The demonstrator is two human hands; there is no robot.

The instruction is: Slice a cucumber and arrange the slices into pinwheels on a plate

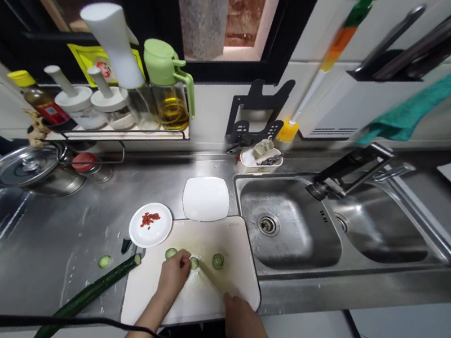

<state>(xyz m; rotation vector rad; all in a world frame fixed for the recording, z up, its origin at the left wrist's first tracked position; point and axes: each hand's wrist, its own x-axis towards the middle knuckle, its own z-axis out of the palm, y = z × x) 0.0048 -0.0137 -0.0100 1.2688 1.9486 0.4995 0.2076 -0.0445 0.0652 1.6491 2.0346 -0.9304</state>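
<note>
On the white cutting board (146, 293), my left hand (175, 272) is closed, its fingertips pressed together beside a cucumber slice (194, 263). Whether the fingers pinch anything is hidden. My right hand (242, 320) is wrapped round the handle of a knife (214, 279), whose blurred blade points left toward that slice. Another slice (170, 253) lies just behind my left hand, and a small group of slices (217, 261) lies farther right on the board. Off the board's left side rests a long cut cucumber (89, 296), its cut end at the board's edge.
A round plate (136, 231) with red berries (149, 220) and a square white plate (206, 197) sit behind the board. A cucumber slice (104, 261) and a dark end piece (125, 245) lie left. The sink (289, 225) is right; a black cord (98, 321) crosses in front.
</note>
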